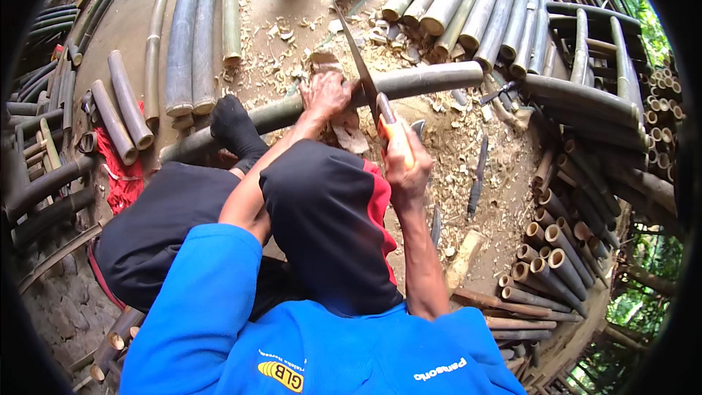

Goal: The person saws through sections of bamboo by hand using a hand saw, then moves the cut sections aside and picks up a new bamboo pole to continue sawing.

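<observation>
Bamboo pole point(431, 80) spanned the dirt floor point(131, 33), left part by the foot point(238, 132), likely stiff, light and slick, best held from above, where the left hand point(325, 93) was clamped over it. Saw blade point(357, 53) crossed it, right hand point(409, 174) wrapped round the orange handle point(395, 136); shavings point(442, 148) and stacked bamboo point(557, 262) lay farther right.

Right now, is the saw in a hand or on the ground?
The saw is in the right hand, curled around its orange handle.

Scene viewed from wearer's head, close above knees point(318, 190); lens pointed down and forward; ground point(270, 4) framed widely, its right edge bowed by fisheye.
</observation>
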`<state>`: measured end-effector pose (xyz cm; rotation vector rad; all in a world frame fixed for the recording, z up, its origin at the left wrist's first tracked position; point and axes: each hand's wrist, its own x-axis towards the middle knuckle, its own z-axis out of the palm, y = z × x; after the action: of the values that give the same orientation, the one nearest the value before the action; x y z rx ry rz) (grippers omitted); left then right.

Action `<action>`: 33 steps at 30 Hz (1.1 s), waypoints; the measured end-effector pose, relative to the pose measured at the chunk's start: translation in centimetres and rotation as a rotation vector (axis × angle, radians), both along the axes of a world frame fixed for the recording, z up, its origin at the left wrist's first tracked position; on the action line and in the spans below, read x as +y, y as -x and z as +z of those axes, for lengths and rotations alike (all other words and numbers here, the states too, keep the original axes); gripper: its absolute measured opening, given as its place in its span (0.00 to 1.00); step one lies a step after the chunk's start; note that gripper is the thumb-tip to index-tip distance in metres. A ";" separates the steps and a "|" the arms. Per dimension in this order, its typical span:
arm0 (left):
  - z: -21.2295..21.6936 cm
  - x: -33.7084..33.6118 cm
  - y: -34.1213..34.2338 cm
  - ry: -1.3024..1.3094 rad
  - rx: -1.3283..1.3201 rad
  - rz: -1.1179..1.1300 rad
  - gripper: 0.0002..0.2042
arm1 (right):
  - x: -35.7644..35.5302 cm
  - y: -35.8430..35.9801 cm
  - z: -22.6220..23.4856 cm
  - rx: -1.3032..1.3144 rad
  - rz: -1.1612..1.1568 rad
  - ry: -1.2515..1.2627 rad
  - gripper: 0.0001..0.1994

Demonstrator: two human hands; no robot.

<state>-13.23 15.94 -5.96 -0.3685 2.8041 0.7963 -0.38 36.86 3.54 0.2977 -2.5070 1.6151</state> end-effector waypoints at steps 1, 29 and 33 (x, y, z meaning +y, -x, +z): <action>-0.1 -0.2 -0.4 0.009 0.020 -0.003 0.29 | -0.6 0.2 0.0 -0.036 -0.009 0.006 0.22; -0.8 -1.4 -1.6 0.178 0.150 -0.280 0.46 | 5.1 -13.2 3.9 -0.164 -0.036 0.046 0.24; -1.3 -1.9 -1.5 0.153 0.218 -0.264 0.45 | 2.4 -5.2 -1.3 0.023 0.018 -0.033 0.25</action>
<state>-11.71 14.03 -7.27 0.0731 3.0368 0.5978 4.83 39.24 2.26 0.3421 -2.5225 1.5694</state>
